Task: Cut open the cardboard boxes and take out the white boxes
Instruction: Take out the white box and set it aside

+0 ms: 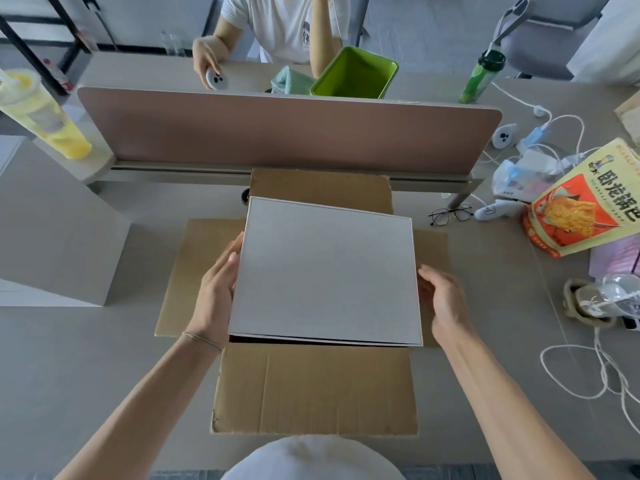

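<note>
Grey desk [104, 358] carries the opened cardboard box [315, 389], flaps splayed flat, with the white box [325, 271] raised over its mouth. Left hand [214, 292] grips one edge, fingers curled under; right hand [443, 299] hovers beside the other, fingers relaxed and apart. Best lift level, both sides supported, so it clears the flaps.

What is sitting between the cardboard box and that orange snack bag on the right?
In the head view, a pair of black glasses and a white controller lie on the table between the cardboard box and the snack bag.
</note>
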The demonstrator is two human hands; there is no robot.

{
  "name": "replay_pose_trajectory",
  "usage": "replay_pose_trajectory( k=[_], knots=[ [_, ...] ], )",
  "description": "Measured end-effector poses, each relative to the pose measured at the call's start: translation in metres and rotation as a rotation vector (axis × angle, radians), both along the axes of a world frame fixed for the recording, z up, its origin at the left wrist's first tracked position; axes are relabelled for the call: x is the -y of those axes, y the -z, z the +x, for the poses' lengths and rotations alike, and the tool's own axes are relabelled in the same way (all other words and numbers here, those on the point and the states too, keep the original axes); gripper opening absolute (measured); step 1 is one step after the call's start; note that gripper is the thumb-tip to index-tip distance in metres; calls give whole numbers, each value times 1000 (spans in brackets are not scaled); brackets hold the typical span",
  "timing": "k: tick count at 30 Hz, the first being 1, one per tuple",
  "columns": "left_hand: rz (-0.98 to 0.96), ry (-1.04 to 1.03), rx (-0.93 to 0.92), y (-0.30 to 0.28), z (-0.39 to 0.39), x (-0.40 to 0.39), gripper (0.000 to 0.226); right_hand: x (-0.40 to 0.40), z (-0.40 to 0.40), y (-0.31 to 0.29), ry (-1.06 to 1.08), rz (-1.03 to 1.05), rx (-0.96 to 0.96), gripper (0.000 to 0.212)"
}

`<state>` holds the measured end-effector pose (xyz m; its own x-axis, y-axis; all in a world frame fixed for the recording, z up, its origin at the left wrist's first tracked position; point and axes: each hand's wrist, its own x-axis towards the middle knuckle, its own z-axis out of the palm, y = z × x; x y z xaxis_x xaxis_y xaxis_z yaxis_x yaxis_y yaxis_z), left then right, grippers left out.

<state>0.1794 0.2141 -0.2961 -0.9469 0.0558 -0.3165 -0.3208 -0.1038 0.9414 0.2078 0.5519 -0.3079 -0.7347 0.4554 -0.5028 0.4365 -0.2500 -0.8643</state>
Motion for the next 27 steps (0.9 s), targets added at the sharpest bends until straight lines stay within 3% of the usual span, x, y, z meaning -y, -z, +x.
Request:
replay_pose_trajectory(
  k=[4, 6, 8, 14, 18, 22, 25, 27],
  knots=[
    [235, 0, 138, -2, -1, 3, 40, 9, 3, -4, 14, -87, -68, 39],
    [261, -3, 138, 3, 0, 6, 44, 13, 1, -6, -40, -142, -120, 27],
    [247, -6, 115, 5, 0, 8, 54, 11, -2, -7, -98, -197, -133, 34],
    [219, -64, 130, 6, -4, 5, 37, 11, -2, -23, -76, -334, 42, 48],
    [291, 19, 99, -5, 0, 2, 42, 11, 7, -36, -93, -422, 67, 58],
    [454, -29, 207, -10, 5, -1, 55, 16, 6, -54, -198, -363, 53, 71],
    [439, -35, 209, -13, 8, 0, 36, 18, 5, -56, -206, -334, 29, 76],
    [457, -20, 208, -22, 8, -1, 39, 23, 6, -58, -134, -396, 32, 73]
  ],
)
